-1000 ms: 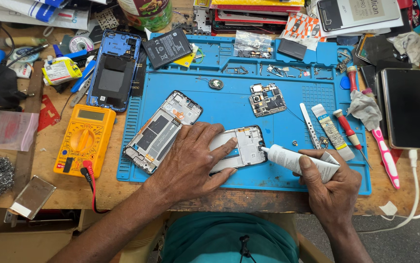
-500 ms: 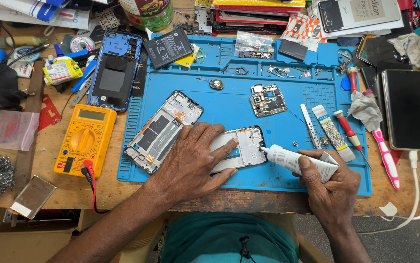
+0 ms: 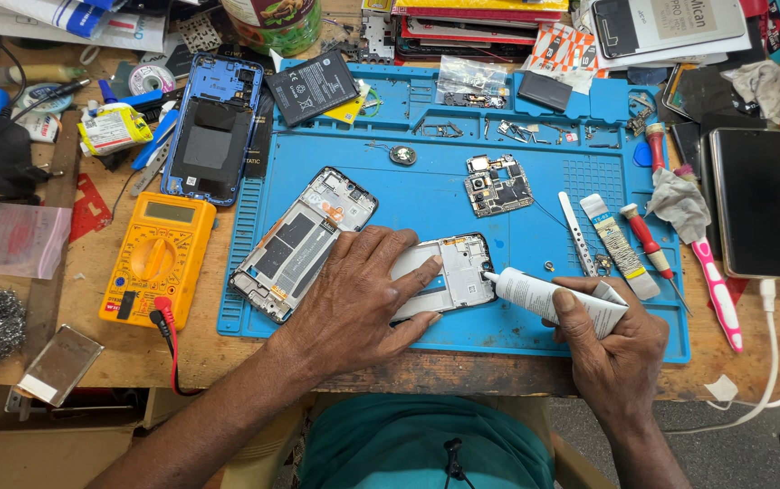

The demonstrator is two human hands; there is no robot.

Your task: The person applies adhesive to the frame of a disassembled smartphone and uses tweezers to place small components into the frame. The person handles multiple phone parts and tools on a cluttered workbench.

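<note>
My left hand (image 3: 354,303) lies flat on a white phone frame (image 3: 455,272), pinning it to the blue work mat (image 3: 462,195). My right hand (image 3: 609,340) squeezes a white glue tube (image 3: 548,297), whose nozzle touches the frame's right edge. A second opened phone chassis (image 3: 304,242) lies just left of my left hand. A bare circuit board (image 3: 497,186) rests on the mat above the frame.
A yellow multimeter (image 3: 159,256) with red lead sits left of the mat, a blue phone back (image 3: 210,138) and a black battery (image 3: 312,87) above. Tweezers (image 3: 576,233), another tube (image 3: 618,244) and red screwdrivers (image 3: 649,244) lie right. A black phone (image 3: 756,201) charges at far right.
</note>
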